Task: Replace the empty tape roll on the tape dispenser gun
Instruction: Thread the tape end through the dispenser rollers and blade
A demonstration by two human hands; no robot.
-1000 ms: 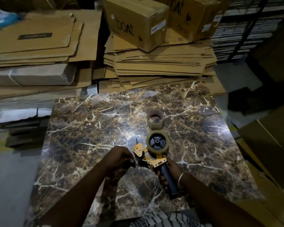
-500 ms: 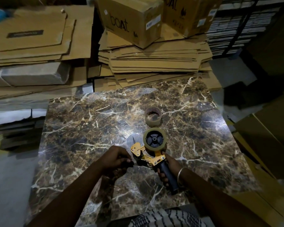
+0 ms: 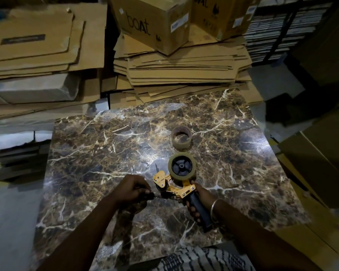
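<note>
Marble table (image 3: pixel 86 163) carries it all. Nearest, the right hand (image 3: pixel 199 200) grips the tape gun (image 3: pixel 174 189) handle; left hand (image 3: pixel 132 190) fingers pinch the tape end, which could slip or stick to itself. Spare roll (image 3: pixel 181 140) sits at twelve o'clock; cardboard stacks (image 3: pixel 184 67) crowd behind.

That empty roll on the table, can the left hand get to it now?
Probably yes. The empty roll sits alone on the marble table beyond the dispenser gun, but the left hand is pinching something at the gun.
</note>
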